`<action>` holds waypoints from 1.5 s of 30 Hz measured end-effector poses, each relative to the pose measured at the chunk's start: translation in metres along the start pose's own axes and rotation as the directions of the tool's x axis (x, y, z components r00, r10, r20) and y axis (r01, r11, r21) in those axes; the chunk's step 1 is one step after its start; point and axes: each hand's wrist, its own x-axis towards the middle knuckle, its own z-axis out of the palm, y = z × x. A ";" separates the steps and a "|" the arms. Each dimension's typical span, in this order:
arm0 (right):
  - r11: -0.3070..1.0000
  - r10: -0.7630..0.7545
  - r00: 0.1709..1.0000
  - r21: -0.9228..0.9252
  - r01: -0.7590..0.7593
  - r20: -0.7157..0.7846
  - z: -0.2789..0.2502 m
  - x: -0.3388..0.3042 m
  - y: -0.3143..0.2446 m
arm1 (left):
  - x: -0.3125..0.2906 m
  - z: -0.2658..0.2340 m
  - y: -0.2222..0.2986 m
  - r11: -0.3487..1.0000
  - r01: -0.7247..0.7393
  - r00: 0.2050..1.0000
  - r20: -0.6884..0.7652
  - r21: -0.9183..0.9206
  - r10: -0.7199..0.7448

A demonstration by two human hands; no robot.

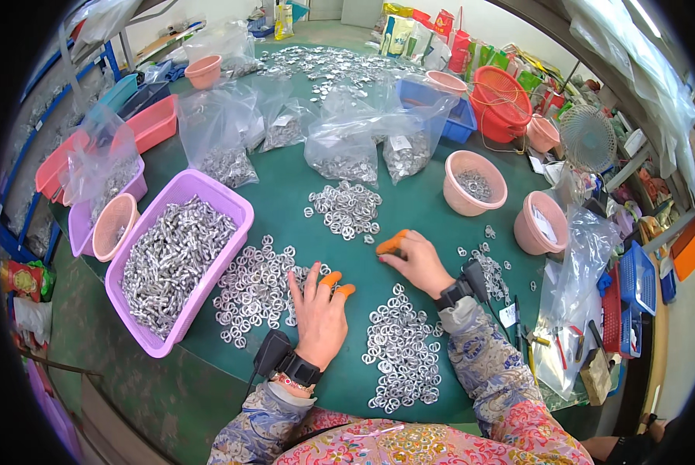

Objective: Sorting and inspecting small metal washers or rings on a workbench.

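Observation:
My left hand has its fingers spread, orange covers on two fingertips, and rests at the right side of a pile of silvery metal rings. My right hand has its thumb and orange-covered index finger drawn close together over the green tabletop. Whether something small is between them I cannot make out. One loose ring lies just beyond those fingertips, at the near edge of a second ring pile. Between my forearms spreads a third pile of rings.
A purple tub full of small metal parts stands at the left. Clear bags of parts line the back. Pink buckets and a few small pieces sit at the right, near plastic sheeting, tools and a small fan.

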 end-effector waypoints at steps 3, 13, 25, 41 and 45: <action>0.971 0.196 0.980 0.130 -0.200 0.037 -0.010 -0.009 -0.007 | -0.003 0.005 -0.004 0.999 -0.003 1.000 -0.031 -0.036 0.002; 0.947 0.226 0.969 0.257 -0.194 -0.099 -0.006 -0.025 0.026 | 0.000 -0.001 -0.001 0.999 0.013 1.000 -0.013 -0.030 -0.014; 0.975 0.203 0.978 0.095 -0.199 -0.035 -0.009 -0.027 0.011 | -0.001 0.000 -0.001 0.999 0.016 1.000 -0.019 -0.041 -0.017; 0.987 -0.161 0.984 -0.036 0.159 -0.081 0.020 0.026 0.004 | -0.002 0.001 -0.004 0.999 0.004 1.000 -0.014 -0.049 -0.005; 0.978 0.084 0.983 0.177 -0.113 0.164 -0.003 0.002 0.009 | -0.001 0.002 0.000 0.997 0.014 1.000 -0.006 -0.070 -0.014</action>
